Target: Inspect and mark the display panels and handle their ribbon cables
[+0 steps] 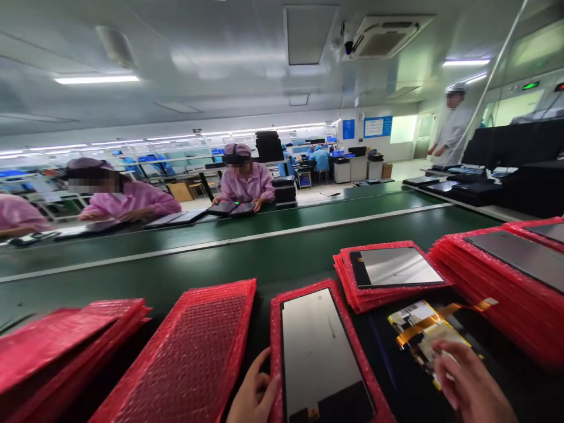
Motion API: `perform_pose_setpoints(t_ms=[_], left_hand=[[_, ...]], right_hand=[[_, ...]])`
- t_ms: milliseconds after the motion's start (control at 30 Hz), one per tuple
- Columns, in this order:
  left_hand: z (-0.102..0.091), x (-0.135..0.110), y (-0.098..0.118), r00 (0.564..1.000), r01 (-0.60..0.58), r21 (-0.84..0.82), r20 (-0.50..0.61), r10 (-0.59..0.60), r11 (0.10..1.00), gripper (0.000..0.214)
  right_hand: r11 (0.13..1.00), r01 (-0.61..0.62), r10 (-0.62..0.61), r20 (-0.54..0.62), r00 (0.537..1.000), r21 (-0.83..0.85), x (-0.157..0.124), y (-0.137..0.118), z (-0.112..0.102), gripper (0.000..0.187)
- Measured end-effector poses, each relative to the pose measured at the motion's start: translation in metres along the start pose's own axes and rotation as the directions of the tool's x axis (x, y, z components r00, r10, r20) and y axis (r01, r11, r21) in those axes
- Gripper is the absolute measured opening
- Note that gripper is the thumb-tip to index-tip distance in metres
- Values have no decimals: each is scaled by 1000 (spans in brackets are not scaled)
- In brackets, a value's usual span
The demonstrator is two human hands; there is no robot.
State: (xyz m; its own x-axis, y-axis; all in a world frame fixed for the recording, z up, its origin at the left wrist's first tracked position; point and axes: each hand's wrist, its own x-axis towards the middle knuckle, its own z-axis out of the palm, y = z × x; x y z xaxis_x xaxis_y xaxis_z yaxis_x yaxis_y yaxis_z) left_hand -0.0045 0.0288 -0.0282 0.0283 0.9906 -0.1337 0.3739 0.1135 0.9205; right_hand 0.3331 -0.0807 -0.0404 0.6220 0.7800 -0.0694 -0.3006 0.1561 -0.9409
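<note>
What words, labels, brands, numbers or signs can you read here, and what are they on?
None can be read.
Wide blue board on the far wall: white areas, too small to read.
Narrow blue board: too small.
Green sign: lit, too blurred.
Red sign: cut off, unreadable.
Circuit board by the right hand: no legible marking.
</note>
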Motion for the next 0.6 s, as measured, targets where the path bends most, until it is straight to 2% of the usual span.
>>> perform_pose_setpoints(t_ms=[67, 167, 300, 367, 400, 433, 467, 533, 600], left_hand=[[1, 0, -8, 1000, -10, -26, -9, 10, 1000, 111], [2, 1, -16, 998, -45, -33, -48, 43, 998, 110], [-2, -6, -12, 988, -62, 21, -142, 65, 998, 105], [-4, -14, -5, 971, -69, 61, -224, 81, 996, 98], [-3, -19, -1, 963, -77, 63, -255, 91, 995, 93], [0, -24, 2, 960, -89, 36, -265, 96, 995, 89], [4, -29, 6, 965, -105, -29, -245, 95, 994, 84], [17, -38, 13, 992, -94, -243, -108, 70, 966, 79], [31, -45, 18, 992, 30, -457, 120, 28, 889, 84]], right_hand=[[982, -83, 107, -134, 985, 169, 13, -9, 1, 68], [962, -108, 143, -123, 982, 252, 28, -16, 9, 79], [987, 68, -77, 60, 995, 142, 25, -17, 21, 65], [977, 215, -211, 222, 952, 3, 11, -17, 28, 53], [949, 308, -275, 302, 913, -66, 2, -17, 33, 46], [904, 410, -334, 400, 854, -121, -7, -17, 39, 39], [843, 516, -384, 501, 776, -153, -15, -15, 46, 35], [687, 715, -456, 688, 564, -131, -27, -7, 60, 39], [578, 815, -435, 833, 342, -32, -33, 7, 71, 43]])
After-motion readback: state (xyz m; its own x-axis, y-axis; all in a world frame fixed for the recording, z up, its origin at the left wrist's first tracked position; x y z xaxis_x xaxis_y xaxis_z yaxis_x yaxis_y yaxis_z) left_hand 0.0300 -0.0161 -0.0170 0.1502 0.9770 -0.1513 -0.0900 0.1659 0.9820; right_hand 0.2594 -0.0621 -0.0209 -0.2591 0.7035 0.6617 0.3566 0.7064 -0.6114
